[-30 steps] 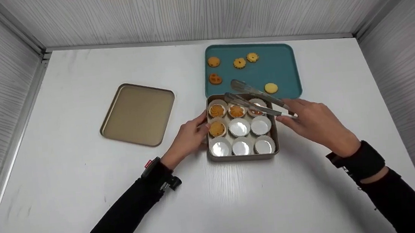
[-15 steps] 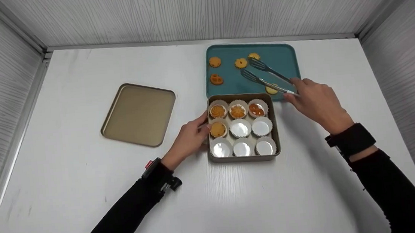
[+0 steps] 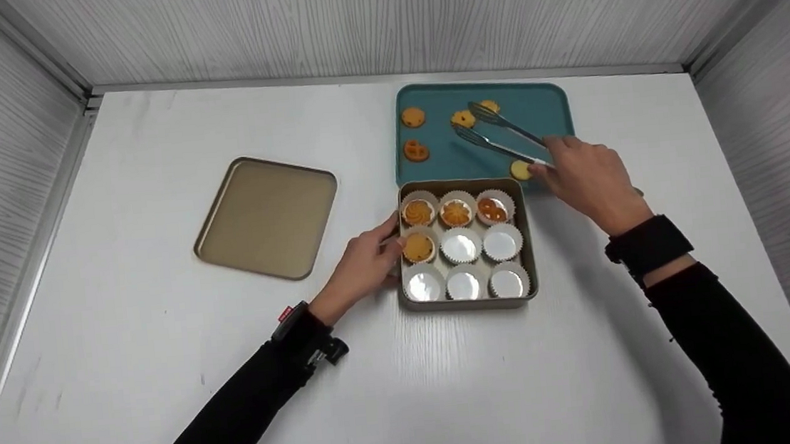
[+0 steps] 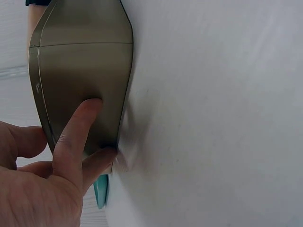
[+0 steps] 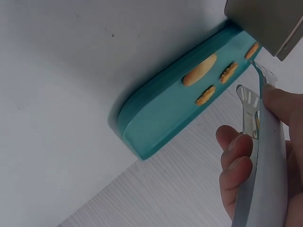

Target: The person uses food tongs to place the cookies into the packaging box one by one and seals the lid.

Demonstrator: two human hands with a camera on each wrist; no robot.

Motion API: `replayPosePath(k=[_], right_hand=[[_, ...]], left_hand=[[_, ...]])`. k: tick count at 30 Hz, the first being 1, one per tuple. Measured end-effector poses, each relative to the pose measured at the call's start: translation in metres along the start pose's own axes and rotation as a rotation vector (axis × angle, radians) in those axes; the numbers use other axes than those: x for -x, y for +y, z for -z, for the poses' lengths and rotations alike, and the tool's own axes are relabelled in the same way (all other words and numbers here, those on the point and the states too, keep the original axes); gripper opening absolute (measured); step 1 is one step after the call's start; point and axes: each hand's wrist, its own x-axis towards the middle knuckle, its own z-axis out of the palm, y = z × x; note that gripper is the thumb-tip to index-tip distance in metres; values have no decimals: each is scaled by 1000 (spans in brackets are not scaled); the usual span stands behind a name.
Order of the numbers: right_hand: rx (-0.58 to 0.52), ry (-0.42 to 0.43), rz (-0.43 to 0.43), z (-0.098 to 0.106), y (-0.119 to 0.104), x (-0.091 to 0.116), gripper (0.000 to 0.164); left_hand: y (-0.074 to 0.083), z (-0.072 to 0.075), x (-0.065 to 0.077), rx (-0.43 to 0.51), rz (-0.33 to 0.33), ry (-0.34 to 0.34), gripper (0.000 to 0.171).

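My left hand [image 3: 363, 262] grips the left wall of a square metal tin [image 3: 470, 304], thumb at the rim and fingers against the outside wall [image 4: 75, 71]. Paper cups line the tin in rows. The back row holds a swirl cookie [image 3: 417, 212], a flower-shaped cookie [image 3: 456, 212] and a pretzel-shaped cookie [image 3: 491, 209]; a round cookie [image 3: 418, 247] sits in the middle row's left cup. My right hand [image 3: 590, 178] holds metal tongs [image 3: 503, 149], spread apart above the teal tray [image 3: 550, 119]. Their tips hover near two scalloped cookies [image 3: 462, 119]; contact cannot be told.
Also on the tray lie a round cookie [image 3: 413, 117], a pretzel-shaped cookie [image 3: 416, 150] and a pale round cookie [image 3: 521, 170]. A shallow gold lid or tray [image 3: 266, 219] lies to the left. Grey panels [image 3: 378, 23] wall the white table.
My right hand has carried the tongs from above the tin's back-right cup to the scalloped cookies on the tray. The pretzel-shaped cookie now shows uncovered in that cup. My left hand stays put.
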Motion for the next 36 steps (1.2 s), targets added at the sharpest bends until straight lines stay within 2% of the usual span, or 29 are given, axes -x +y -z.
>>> replayPosePath(k=[7,14,25,36], right_hand=[[-13,-62,-43,-1,0,-12,47],[-4,-69,-26,-3,-4,-23,41],[-68,-176,-112,-6,-3,-31,41],[-79,-162,-133,-8,-3,-28,38]], left_hand=[[0,0,0,-7,-14,7,56],[1,0,1,-21,-10,3,54],[0,-1,0,-17,-13,0,54],[0,-1,-1,-28,-13,5,56]])
